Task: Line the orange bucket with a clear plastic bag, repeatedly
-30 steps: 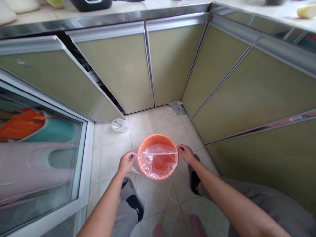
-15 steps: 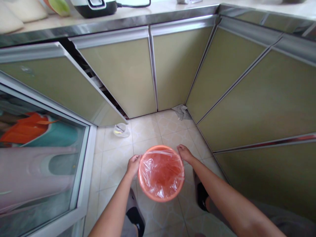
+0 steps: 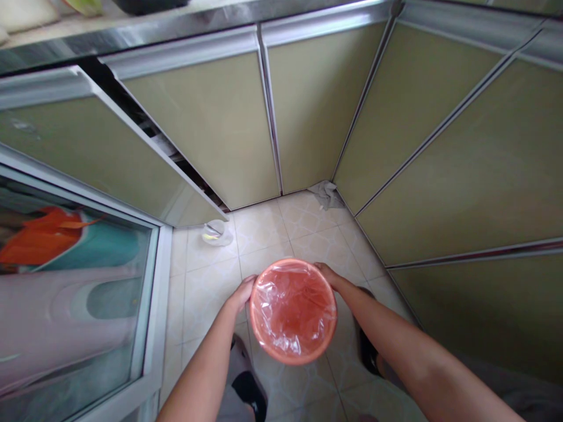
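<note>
A round orange bin [image 3: 294, 359] is between my hands, seen from above with its mouth up. A clear plastic bag [image 3: 294, 308] lines its inside, crinkled and shiny along the walls. Against the bin's left side, just under the rim, my left hand [image 3: 243, 291] is closed with its fingers partly hidden behind the bin. My right hand [image 3: 329, 274] grips the upper right side in the same way, its fingertips out of sight.
A white plastic container [image 3: 217, 233] sits on the tiled floor by a partly open cabinet door [image 3: 118, 158]. A grey cloth [image 3: 326, 195] lies in the cabinet corner. Cabinets [image 3: 461, 158] enclose the right side. A glass door frame [image 3: 153, 316] stands left; my feet flank the bin.
My hands have shifted from pinching near the bin's rim to wrapping its sides. The bin appears slightly farther right, and the view has tilted down, showing less of the countertop.
</note>
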Demonstrator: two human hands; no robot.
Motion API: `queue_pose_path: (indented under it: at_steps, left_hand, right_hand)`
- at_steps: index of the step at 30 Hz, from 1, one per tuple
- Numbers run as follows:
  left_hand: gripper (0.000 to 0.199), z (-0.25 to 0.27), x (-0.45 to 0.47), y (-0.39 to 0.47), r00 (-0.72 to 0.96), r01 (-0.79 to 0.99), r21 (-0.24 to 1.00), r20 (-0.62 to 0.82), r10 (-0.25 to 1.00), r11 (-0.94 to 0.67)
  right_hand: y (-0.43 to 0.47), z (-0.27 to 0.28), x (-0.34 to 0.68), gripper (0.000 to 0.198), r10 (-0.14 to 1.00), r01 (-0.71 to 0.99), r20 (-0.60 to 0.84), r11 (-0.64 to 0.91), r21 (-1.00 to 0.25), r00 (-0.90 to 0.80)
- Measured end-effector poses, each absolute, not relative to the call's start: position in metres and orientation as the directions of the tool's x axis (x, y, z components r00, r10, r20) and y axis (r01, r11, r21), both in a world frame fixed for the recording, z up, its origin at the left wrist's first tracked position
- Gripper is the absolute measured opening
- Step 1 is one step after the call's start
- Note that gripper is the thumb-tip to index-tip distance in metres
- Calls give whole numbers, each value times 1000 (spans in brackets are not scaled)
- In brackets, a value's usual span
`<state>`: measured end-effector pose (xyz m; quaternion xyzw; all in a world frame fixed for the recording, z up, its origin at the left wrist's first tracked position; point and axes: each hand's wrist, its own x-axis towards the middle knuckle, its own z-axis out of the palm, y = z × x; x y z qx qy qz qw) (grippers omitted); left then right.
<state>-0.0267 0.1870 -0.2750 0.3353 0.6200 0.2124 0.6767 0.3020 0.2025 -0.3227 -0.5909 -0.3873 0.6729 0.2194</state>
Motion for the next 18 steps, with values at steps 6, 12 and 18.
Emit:
queue_pose_path:
  at_steps: [6,12,18]
  left_hand:
    - [27,-298,-27,177,92,31,701,-711,697,712]
    - [37,-282,-46,153,-119,176,617,-760,639,767]
    - [33,-250,-68,142,-438,433,647,-457,774,628]
  right_hand:
    - [194,-336,310,20,766,276,-633,-588,-760,-111]
    - [184,-312,340,12,783,473,-598,-599,-647,174]
    - [175,-200,331,25,945,618,-165,-310,-723,281]
